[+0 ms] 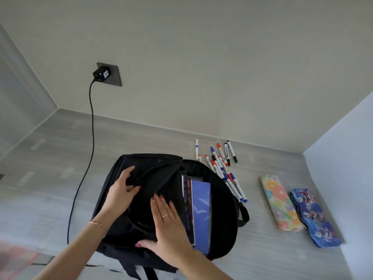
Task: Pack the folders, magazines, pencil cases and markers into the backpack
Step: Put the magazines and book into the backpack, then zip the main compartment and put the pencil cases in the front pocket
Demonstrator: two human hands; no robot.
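One black backpack (125, 225) lies on the grey counter (60, 158), its main compartment open toward the right. Inside the opening stand one blue folder (200, 209) and, just left of it, dark-covered magazines (186, 199); their exact number cannot be told, though at least two edges show. The left hand (121, 193) grips a fold of the backpack's front fabric, fingers curled round it. The right hand (167, 223) lies flat on the front panel with fingers straight, pressing it down and holding nothing.

To the right of the backpack a loose cluster of markers (221, 162) rests on the counter, roughly a dozen, with blue, red and black caps; some overlap, so the count is approximate. Farther right lie two pencil cases side by side: one floral pencil case (280, 203) and one blue pencil case (314, 217) with cartoon print, the latter nearest the side wall.

One black plug (101, 74) sits in a wall socket (114, 75), and its single cable (91, 138) hangs down onto the counter left of the backpack.
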